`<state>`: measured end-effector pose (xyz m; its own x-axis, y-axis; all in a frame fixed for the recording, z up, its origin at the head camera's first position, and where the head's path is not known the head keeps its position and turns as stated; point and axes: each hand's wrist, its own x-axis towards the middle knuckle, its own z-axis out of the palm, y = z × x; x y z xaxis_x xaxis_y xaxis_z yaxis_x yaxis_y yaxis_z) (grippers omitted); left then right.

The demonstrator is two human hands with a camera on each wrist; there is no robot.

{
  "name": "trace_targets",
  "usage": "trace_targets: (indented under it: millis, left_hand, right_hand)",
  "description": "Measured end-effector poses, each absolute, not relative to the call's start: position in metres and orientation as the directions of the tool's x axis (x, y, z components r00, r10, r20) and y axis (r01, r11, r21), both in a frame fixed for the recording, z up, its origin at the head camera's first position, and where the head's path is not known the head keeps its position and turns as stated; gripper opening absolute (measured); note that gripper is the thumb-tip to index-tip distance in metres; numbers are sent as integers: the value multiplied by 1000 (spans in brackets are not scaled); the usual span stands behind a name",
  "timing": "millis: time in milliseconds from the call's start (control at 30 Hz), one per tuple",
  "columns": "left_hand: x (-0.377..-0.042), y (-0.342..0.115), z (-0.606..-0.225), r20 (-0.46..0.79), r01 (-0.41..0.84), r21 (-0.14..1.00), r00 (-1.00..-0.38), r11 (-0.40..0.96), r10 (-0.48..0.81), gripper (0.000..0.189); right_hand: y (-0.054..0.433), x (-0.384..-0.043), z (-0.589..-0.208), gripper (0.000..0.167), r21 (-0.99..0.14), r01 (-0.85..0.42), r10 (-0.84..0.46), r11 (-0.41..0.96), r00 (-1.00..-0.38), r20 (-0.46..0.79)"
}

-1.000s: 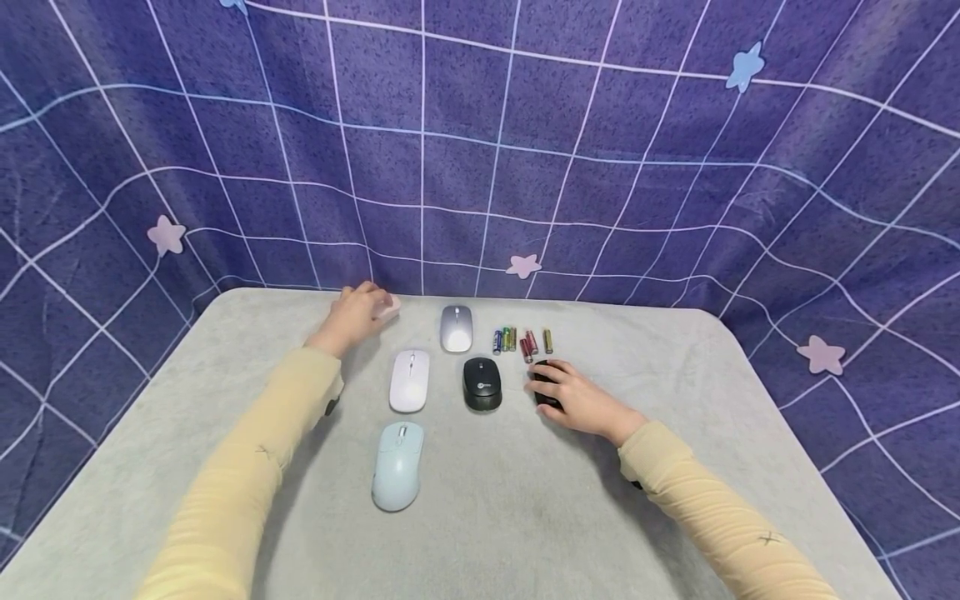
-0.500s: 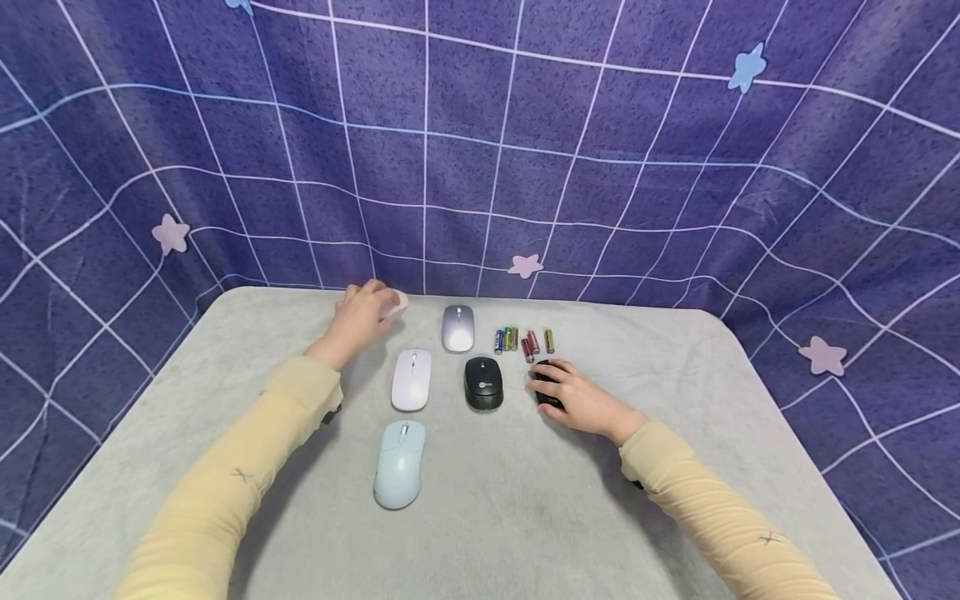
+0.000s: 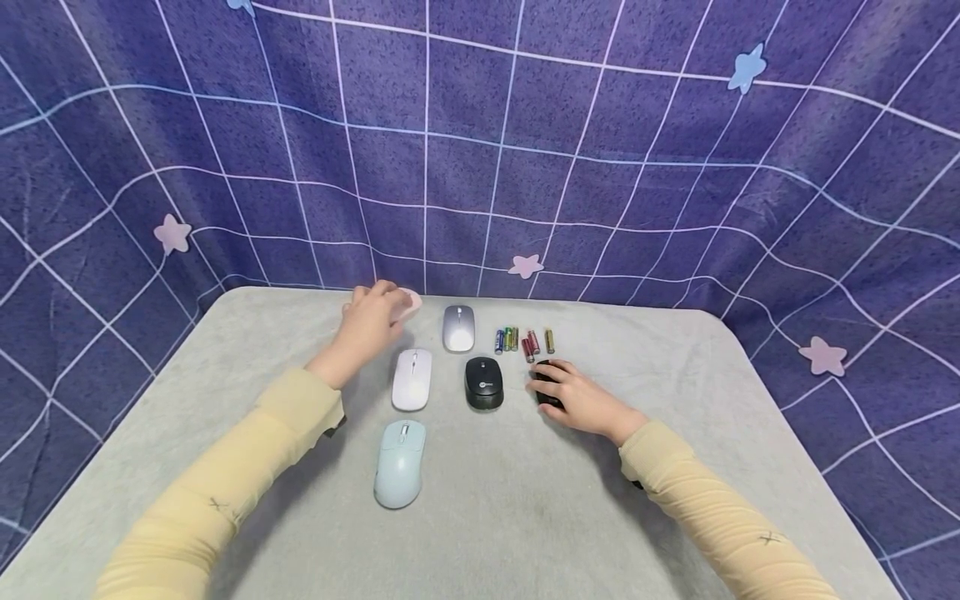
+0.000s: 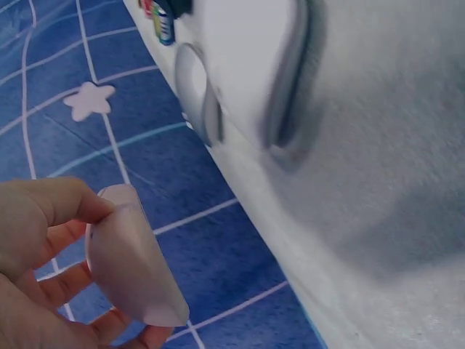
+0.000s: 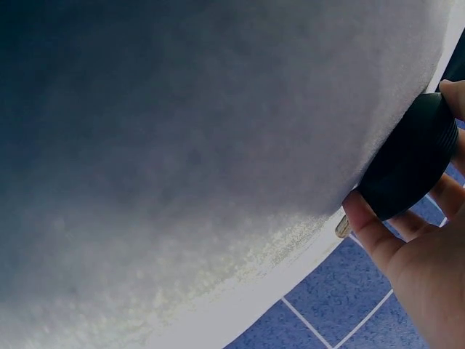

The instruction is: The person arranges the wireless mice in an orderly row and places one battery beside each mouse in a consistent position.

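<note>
Fingers of my left hand (image 3: 369, 321) grip a pale pink mouse (image 4: 134, 254), a grey mouse (image 3: 459, 330) near its four o'clock; my right hand (image 3: 583, 402) grips a black mouse (image 5: 410, 163), batteries (image 3: 533, 342) near its eleven o'clock.

1. A bench (image 3: 540, 517) with a pale grey, mottled top and rounded far corners carries everything.
2. Clock centre: a black mouse (image 3: 484, 385).
3. 3 o'clock: a second black mouse (image 5: 410, 156), in the right hand (image 3: 579, 402).
4. 7 to 8 o'clock: a pale blue mouse (image 3: 400, 467).
5. 9 o'clock: a whitish mouse (image 3: 412, 382).
6. 11 o'clock: a grey mouse (image 3: 459, 330).
7. 1 to 2 o'clock: six small batteries (image 3: 533, 342), two of them red.
</note>
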<state>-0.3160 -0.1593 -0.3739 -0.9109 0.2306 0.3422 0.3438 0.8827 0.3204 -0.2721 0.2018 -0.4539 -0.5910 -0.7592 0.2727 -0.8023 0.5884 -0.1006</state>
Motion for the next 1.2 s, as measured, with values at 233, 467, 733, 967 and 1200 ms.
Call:
trace_targets:
  millis: [233,467,733,967,1200]
  left_hand:
    - [-299,-150,-366,372,366,339,-898,867,234,37]
    - [-279,-139,-361,386,400,339,-885,852,262,35]
    - [-257,-127,-355,396,431,353,-873,830,285,37]
    - [-239,-117,-353,419,454,353,-859,818,296,38]
    - [-222,-108,-354,434,484,348,-842,803,319,38]
  right_hand:
    - [201,-272,-455,35,-89,-805,-762,587,-586,276]
    - [201,-272,-455,37,-96,-806,-762,583,-584,279]
    - [202,-273,-456,36,-87,-817,-768,571,-568,295]
    - [202,-273,-456,36,-70,-819,-772,569,-562,296]
    - [202,-272,-455,37,-78,-817,-769,572,-567,296]
